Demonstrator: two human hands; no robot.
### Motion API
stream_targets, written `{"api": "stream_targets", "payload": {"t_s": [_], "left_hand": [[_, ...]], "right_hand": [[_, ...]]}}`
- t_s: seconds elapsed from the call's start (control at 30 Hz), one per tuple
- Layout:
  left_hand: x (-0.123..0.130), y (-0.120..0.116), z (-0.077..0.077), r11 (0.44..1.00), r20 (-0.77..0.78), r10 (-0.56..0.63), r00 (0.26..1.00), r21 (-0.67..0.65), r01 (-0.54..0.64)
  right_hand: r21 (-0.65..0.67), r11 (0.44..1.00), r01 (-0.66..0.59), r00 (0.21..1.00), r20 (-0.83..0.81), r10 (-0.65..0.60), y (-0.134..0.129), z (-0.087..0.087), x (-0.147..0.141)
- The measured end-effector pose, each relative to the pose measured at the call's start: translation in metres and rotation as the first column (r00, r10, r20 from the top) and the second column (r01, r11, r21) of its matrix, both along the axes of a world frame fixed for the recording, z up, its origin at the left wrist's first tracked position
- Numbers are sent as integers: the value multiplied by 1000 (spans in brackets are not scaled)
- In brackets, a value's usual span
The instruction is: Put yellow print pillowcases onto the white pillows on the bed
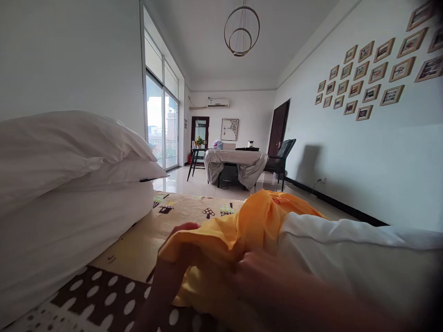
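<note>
A yellow-orange pillowcase (259, 221) lies bunched in front of me, against the end of a white pillow (346, 258) on the right. Its fabric laps over the pillow's near end; how far the pillow is inside it I cannot tell. My left hand (182, 233) is closed at the pillowcase's left edge, with cloth draped over part of it and some fingers hidden. My right hand (254, 267), smeared by motion, is closed on the pillowcase's near side close to the pillow. Below both hands is a patterned blanket (117, 258) in beige and dotted brown.
White pillows (69, 152) are stacked high on the left. Past the blanket's far edge, a cloth-covered table (235, 157) stands on the tiled floor, with a black chair (284, 157) at its right and a dark stool (194, 161) at its left.
</note>
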State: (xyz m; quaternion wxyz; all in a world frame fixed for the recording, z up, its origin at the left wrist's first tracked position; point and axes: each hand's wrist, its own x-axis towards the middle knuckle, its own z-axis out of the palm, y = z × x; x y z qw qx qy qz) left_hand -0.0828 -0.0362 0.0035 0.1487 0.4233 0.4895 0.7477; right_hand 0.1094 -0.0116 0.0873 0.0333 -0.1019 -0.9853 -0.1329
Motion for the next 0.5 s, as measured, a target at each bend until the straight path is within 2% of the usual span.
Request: {"api": "stream_targets", "payload": {"t_s": [0.07,0.13,0.2,0.27,0.3,0.37,0.43,0.5], "left_hand": [[0,-2,0,1000,-33,-24,999,-12,24],[-3,-5,-1,999,-60,-34,998,-32,33],[-6,-6,-2,998,-88,-42,995,-40,38],[-7,-6,-3,998,-120,-56,991,-28,53],[-6,-6,-3,998,-138,-69,988,-20,67],[-4,-5,-2,996,-170,-90,981,4,92],[-2,-5,-2,993,-196,-108,975,34,117],[-1,-5,-2,991,-190,-106,976,61,120]], "right_hand": [[-36,999,3,1000,29,-2,4,1,-3],[-61,998,-32,998,-47,30,4,7,-7],[-26,998,-56,966,-255,47,1,13,-14],[98,995,-14,883,-466,58,0,17,-22],[164,986,15,851,-520,74,0,17,-27],[218,975,28,861,-501,88,5,15,-37],[149,989,2,901,-428,63,14,10,-46],[45,999,-17,909,-415,34,23,5,-52]]}}
